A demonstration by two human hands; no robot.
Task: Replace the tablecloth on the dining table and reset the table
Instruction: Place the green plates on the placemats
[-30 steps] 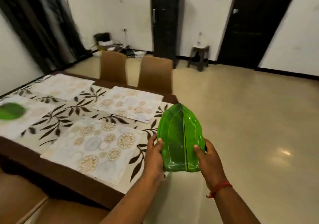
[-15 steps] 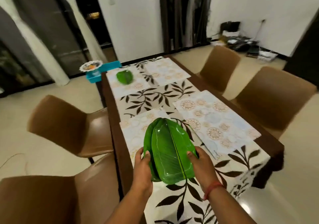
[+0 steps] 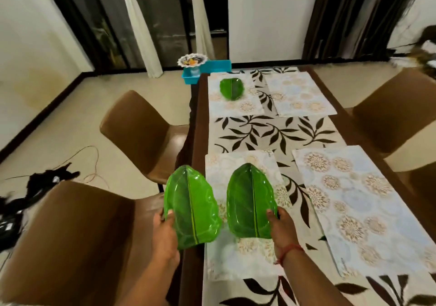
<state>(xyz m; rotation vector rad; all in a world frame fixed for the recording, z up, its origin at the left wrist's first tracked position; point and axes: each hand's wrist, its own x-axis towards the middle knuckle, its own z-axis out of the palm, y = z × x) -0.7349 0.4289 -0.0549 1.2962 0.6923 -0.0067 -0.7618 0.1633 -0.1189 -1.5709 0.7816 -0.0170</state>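
Note:
A leaf-patterned tablecloth covers the dining table, with several floral placemats on it. My left hand grips one green leaf-shaped plate by its near edge, held off the table's left side. My right hand grips a second green leaf plate over the near left placemat; whether it touches the mat is unclear. A third green plate lies on the far left placemat.
Brown chairs stand on the left, near left and right of the table. A teal tray with a patterned bowl sits past the far end. Cables and dark items lie on the floor at left.
The stacked plates have been split: my left hand now holds one out to the left and my right hand holds the other over the near left placemat. My view has turned along the table.

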